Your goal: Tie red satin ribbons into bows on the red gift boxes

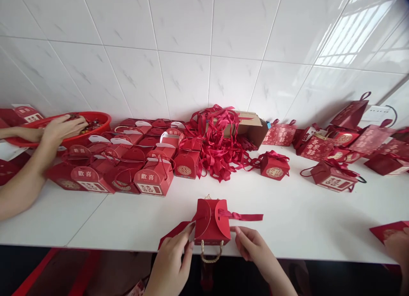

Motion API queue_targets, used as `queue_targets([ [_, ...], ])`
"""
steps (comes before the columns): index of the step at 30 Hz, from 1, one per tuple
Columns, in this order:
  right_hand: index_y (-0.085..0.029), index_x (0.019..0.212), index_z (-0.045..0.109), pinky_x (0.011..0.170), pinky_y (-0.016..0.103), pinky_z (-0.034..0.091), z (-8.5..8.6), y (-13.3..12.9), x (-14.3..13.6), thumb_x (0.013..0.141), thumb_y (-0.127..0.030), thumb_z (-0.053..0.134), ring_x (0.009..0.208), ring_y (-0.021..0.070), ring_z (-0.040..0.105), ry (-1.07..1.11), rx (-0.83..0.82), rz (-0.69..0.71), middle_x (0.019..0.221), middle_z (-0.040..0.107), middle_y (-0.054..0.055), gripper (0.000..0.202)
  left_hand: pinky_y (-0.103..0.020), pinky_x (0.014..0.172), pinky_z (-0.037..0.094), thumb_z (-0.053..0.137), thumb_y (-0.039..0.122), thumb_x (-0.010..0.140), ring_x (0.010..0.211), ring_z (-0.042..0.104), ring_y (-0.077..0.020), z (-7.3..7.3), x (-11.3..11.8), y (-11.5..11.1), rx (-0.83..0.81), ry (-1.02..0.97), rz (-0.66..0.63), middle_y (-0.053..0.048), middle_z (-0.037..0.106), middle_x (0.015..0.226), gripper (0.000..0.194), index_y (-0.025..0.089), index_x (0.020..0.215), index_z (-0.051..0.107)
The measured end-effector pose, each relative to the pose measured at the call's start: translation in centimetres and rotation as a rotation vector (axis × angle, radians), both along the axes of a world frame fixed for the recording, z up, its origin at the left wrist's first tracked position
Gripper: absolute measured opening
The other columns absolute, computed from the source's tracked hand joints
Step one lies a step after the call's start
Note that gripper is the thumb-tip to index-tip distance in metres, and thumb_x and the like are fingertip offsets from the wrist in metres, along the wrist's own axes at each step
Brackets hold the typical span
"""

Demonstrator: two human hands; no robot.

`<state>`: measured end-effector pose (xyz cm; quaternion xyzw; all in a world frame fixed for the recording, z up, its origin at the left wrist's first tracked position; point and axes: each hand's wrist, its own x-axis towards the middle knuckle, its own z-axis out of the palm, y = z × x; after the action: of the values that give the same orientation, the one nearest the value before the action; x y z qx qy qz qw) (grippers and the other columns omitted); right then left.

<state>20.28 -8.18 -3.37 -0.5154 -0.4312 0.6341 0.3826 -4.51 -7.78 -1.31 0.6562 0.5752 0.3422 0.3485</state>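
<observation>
Because the red gift box (212, 225) sits close to the front edge of the white counter (297, 223), a hard pull on the ribbon (247, 216) could prob. drag it off-centre or tip it fwd. The L hand (172, 262) has thumb & fingers a bit apart, tips at the box's left side; can't tell if it grips. The R hand (257, 249) is loosely curled, tips at or just beside the lower right side; can't tell if it pinches anything. The ribbon's free end lies loose to the right, so w/ little tension it might slip back out of the slot, & the curved top flaps could pop up. The rope handle (211, 261) at the front droops past the edge & might snag a finger or sleeve.

Surface: white, glossy, w/ a seam at left. Filled-looking rows of red boxes (155, 176) stand left, a ribbon heap (220, 149) mid-back against a cardboard carton (257, 132), more ribboned boxes (332, 174) right. A co-worker's hands (65, 130) are in a red basin (107, 117) far left; another hand (398, 247) shows far right. Room: veined wall tiles (236, 23), window glare upper R.
</observation>
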Motion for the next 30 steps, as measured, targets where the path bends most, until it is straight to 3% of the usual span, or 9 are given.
queue_targets([
  [3, -0.018, 0.099, 0.062, 0.040, 0.021, 0.015, 0.1, 0.4, -0.5, 0.083, -0.057, 0.053, 0.043, 0.0048, 0.030, 0.222, -0.115, -0.153, 0.066, 0.046, -0.003, 0.043, -0.035, 0.076, 0.045, 0.065, 0.028, 0.073, 0.083, 0.063, -0.0285, -0.6, 0.5, 0.7, -0.096, -0.142, 0.041, -0.009, 0.070, 0.096, 0.047, 0.028, 0.120, 0.062],
  [5, -0.021, 0.109, 0.060, 0.041, 0.020, 0.026, 0.0, 0.8, -0.6, 0.081, -0.054, 0.059, 0.049, 0.0066, 0.042, 0.354, -0.128, -0.243, 0.080, 0.054, 0.001, 0.042, -0.031, 0.067, 0.047, 0.062, 0.031, 0.077, 0.073, 0.062, -0.0234, -0.8, 0.7, 1.5, -0.184, -0.298, 0.048, -0.007, 0.067, 0.085, 0.050, 0.026, 0.127, 0.055],
  [8, -0.028, 0.113, 0.058, 0.060, 0.026, 0.048, -0.6, 1.4, -0.8, 0.081, -0.050, 0.061, 0.074, 0.0140, 0.060, 0.503, -0.102, -0.353, 0.105, 0.060, 0.004, 0.039, -0.028, 0.062, 0.047, 0.058, 0.038, 0.082, 0.065, 0.057, -0.0161, -0.4, 1.3, 2.3, -0.237, -0.596, 0.109, -0.002, 0.063, 0.085, 0.049, 0.026, 0.128, 0.050],
  [10, -0.032, 0.113, 0.057, 0.074, 0.030, 0.052, -1.1, 1.9, -1.1, 0.082, -0.050, 0.060, 0.093, 0.0175, 0.063, 0.589, -0.092, -0.415, 0.117, 0.059, 0.003, 0.036, -0.029, 0.067, 0.048, 0.061, 0.037, 0.080, 0.075, 0.059, -0.0168, 0.1, 1.6, 2.6, -0.276, -0.814, 0.142, -0.004, 0.063, 0.095, 0.043, 0.025, 0.121, 0.057],
  [13, -0.033, 0.110, 0.059, 0.080, 0.030, 0.053, -1.5, 2.4, -1.6, 0.081, -0.049, 0.062, 0.105, 0.0174, 0.061, 0.719, -0.115, -0.465, 0.116, 0.061, 0.002, 0.033, -0.031, 0.071, 0.050, 0.065, 0.032, 0.077, 0.087, 0.060, -0.0209, 0.5, 1.8, 3.0, -0.395, -1.104, 0.118, -0.007, 0.064, 0.096, 0.027, 0.019, 0.101, 0.067],
  [16, -0.029, 0.101, 0.063, 0.078, 0.028, 0.054, -1.7, 2.9, -2.0, 0.079, -0.042, 0.067, 0.098, 0.0155, 0.064, 0.817, -0.170, -0.474, 0.104, 0.065, 0.002, 0.026, -0.029, 0.068, 0.052, 0.067, 0.032, 0.077, 0.081, 0.062, -0.0179, 0.4, 1.8, 3.3, -0.476, -1.294, 0.201, -0.006, 0.066, 0.092, 0.024, 0.019, 0.098, 0.068],
  [22, -0.025, 0.078, 0.065, 0.070, 0.028, 0.055, -1.2, 3.7, -1.5, 0.079, -0.037, 0.069, 0.083, 0.0149, 0.066, 0.880, -0.202, -0.588, 0.083, 0.067, 0.001, 0.013, -0.024, 0.057, 0.052, 0.071, 0.021, 0.073, 0.066, 0.065, -0.0143, 0.3, 1.6, 3.8, -0.543, -1.348, 0.467, 0.001, 0.065, 0.072, 0.018, 0.020, 0.090, 0.068],
  [30, -0.021, 0.081, 0.066, 0.063, 0.022, 0.056, 0.1, 3.5, -0.3, 0.071, -0.016, 0.075, 0.064, 0.0090, 0.062, 0.933, -0.108, -0.734, 0.076, 0.067, -0.003, 0.015, -0.022, 0.053, 0.052, 0.077, 0.021, 0.066, 0.063, 0.065, -0.0148, 0.5, 0.4, 3.3, -0.382, -1.259, 0.518, 0.000, 0.066, 0.071, 0.019, 0.017, 0.078, 0.064],
])
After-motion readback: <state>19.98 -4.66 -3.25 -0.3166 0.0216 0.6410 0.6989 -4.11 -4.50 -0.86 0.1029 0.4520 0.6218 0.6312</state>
